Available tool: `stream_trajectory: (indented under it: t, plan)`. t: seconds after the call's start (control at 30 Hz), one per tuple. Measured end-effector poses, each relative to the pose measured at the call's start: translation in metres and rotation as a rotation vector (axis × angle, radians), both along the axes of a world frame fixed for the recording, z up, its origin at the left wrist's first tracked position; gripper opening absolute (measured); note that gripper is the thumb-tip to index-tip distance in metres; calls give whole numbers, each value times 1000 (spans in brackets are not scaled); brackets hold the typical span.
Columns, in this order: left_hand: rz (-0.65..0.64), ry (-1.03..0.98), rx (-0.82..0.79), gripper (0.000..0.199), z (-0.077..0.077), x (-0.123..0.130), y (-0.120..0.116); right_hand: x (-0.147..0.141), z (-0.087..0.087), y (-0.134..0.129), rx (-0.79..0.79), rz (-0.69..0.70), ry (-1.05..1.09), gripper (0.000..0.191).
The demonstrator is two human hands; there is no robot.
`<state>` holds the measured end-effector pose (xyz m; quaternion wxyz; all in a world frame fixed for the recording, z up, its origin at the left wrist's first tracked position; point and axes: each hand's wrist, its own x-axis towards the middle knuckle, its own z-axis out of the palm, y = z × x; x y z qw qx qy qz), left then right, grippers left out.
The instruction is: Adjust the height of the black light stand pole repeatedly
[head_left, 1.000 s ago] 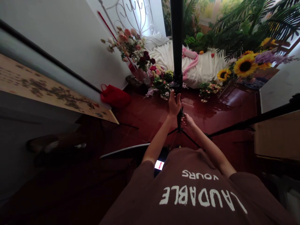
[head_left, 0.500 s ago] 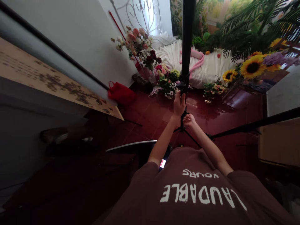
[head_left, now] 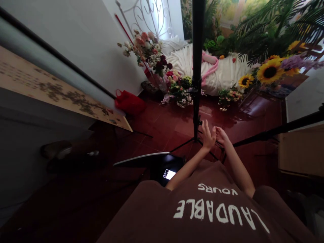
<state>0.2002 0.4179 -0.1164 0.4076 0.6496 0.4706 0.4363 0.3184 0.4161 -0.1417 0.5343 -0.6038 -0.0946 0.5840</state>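
Guessing main risk: black pole stand (head_left: pixel 196 111) has no firm grip on it, so knock on splayed leg (head_left: pixel 182 145) could tip it toward flowers (head_left: pixel 186 99) at far edge of floor (head_left: pixel 162 125). Slack clamp knob (head_left: pixel 200 122) could let upper tube (head_left: pixel 198 40) drop. Left hand (head_left: pixel 209 136): fingers extended, apart, tips by knob, contact unclear. Stand on floor, just left of them. Right hand (head_left: pixel 222 136): fingers curled beside left, can't tell if closed on anything.

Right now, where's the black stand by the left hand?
In the head view, the stand is right of centre, just left of the left hand, crossing before the white cloth.
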Motion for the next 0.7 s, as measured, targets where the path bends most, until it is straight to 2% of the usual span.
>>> stream_trajectory:
  t: [0.07,0.17,0.3,0.4,0.53,0.63,0.7]
  plan:
    - [-171,57,-1,68,-6,11,-16,30,4,-24,-19,-43,-80,13]
    - [-398,114,36,65,-6,30,-30,78,17,-70,-56,-77,-156,11]
    - [-578,64,143,61,7,71,-27,141,50,-141,-130,65,-294,28]
    - [-728,-24,220,58,20,113,-20,184,77,-183,-183,138,-407,33]
    - [-907,-145,201,54,31,173,-22,227,101,-202,-241,68,-476,34]
    - [-980,-174,153,50,32,210,-38,243,104,-199,-235,26,-410,36]
    - [-967,-163,103,46,30,226,-50,246,101,-196,-176,4,-441,30]
